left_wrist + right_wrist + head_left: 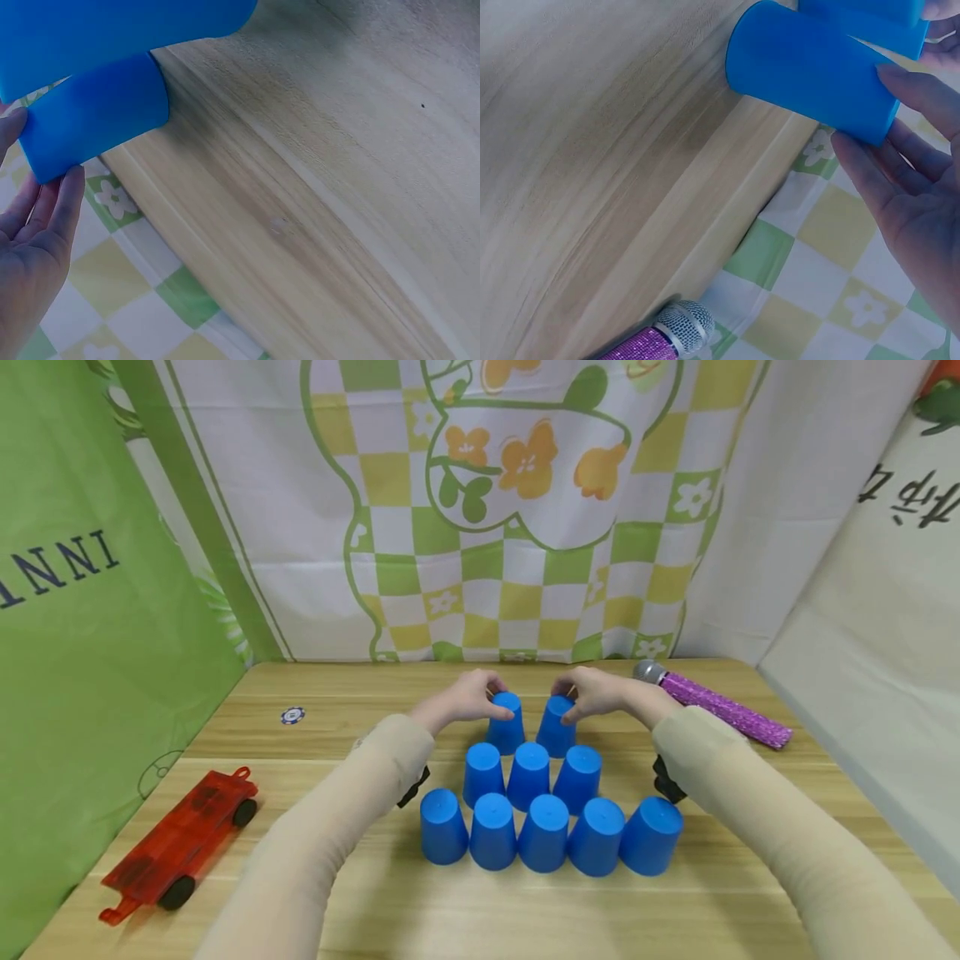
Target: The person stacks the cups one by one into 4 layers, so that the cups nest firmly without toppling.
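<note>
- The left hand (467, 697) pinches the left far cup (506, 731), a blue one turned bottom-up, with the thumb on its near side and fingers beyond it.
- The right hand (597, 693) grips the right far cup (557, 732) the same way, near its raised base; a narrow gap parts the two cups between the hands.
- Just nearer the person than the hands stands the middle row (529, 777), three more inverted blue cups.
- Nearer still comes the front row (543, 833) of five such cups, its last one out toward the right forearm's side.
- Well left of the left hand, a blue-and-white chip (292, 716) lies on the counter (360, 718).
- Nearer the person than that chip, left of the left forearm, is a red toy wagon (180, 843) with black wheels.
- Right of the right hand lies a microphone (723, 707) with a glittery purple handle.
- Beyond both hands hangs a checked, flowered cloth (517, 602).
</note>
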